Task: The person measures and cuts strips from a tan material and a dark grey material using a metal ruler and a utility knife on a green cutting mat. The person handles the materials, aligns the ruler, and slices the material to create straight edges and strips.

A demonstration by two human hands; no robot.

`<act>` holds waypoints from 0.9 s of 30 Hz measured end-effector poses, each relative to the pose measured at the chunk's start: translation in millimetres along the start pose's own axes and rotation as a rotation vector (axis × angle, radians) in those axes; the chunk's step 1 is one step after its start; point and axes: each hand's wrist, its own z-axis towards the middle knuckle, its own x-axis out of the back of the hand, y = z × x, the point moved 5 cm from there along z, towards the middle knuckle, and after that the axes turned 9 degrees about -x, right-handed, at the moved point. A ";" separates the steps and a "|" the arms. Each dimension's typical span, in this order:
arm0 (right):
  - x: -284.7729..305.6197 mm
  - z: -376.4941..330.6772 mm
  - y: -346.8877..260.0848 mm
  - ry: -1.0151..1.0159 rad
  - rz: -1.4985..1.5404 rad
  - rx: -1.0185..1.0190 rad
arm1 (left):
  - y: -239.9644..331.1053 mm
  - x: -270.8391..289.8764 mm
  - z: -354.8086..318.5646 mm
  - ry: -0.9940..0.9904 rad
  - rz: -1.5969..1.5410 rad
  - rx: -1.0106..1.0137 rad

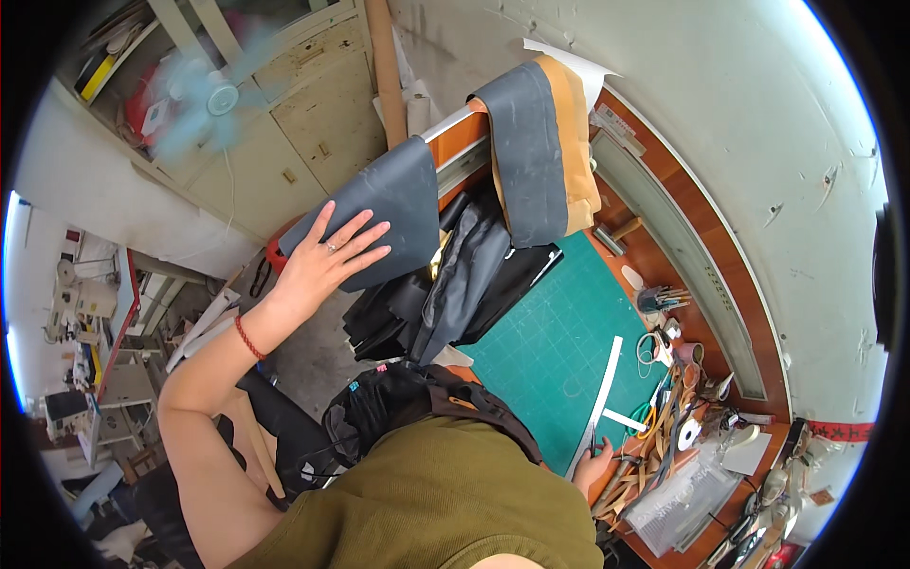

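My left hand (327,258) is raised at the left, its fingers spread over a dark grey sheet (393,194) that looks like leather. It seems to lie against the sheet's near face. The sheet hangs by a pale metal bar (447,124) at the far side of the bench. Low on the right, my right hand (594,467) is partly hidden by my body. Its fingers are curled at the lower end of a long white-grey strip like a ruler (603,394). Something small and dark shows at the fingers, too small to name.
A grey roll with a tan underside (531,152) drapes over the far edge. Black folded material (464,270) lies beside the green cutting mat (555,318). Scissors with orange and green handles (649,414), leather scraps and tools crowd the right. A fan (222,99) spins at far left.
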 end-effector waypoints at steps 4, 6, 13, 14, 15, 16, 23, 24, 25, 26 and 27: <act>-6.0 0.0 5.9 -0.009 0.061 -0.007 | -2.7 2.3 3.1 -0.021 0.012 -0.052; -2.8 -5.7 8.0 0.003 0.080 -0.028 | -5.5 7.3 4.1 -0.015 -0.119 -0.091; -9.4 -35.2 45.0 0.044 0.136 -0.098 | -44.3 17.4 2.7 0.097 -0.923 -0.042; -12.4 -37.1 44.3 0.038 0.147 -0.113 | -62.8 9.7 -1.6 0.134 -1.103 0.035; -14.8 -39.4 42.5 0.032 0.158 -0.128 | -74.7 6.7 -4.0 0.171 -1.280 0.115; -13.5 -41.8 45.1 0.036 0.162 -0.145 | -81.7 10.8 -2.1 0.429 -1.844 0.249; -4.1 -51.3 55.7 0.065 0.158 -0.144 | -188.9 6.3 -17.1 1.176 -2.109 0.697; -1.6 -51.9 58.9 0.095 0.155 -0.120 | -201.4 11.6 -16.8 1.227 -2.083 0.715; 1.6 -52.3 61.9 0.126 0.150 -0.097 | -213.4 21.3 -13.2 1.271 -2.004 0.698; 2.3 -52.4 63.7 0.136 0.147 -0.091 | -226.1 36.1 -12.1 1.311 -1.916 0.687; 5.7 -52.3 66.1 0.149 0.139 -0.086 | -234.6 49.9 -11.2 1.350 -1.834 0.675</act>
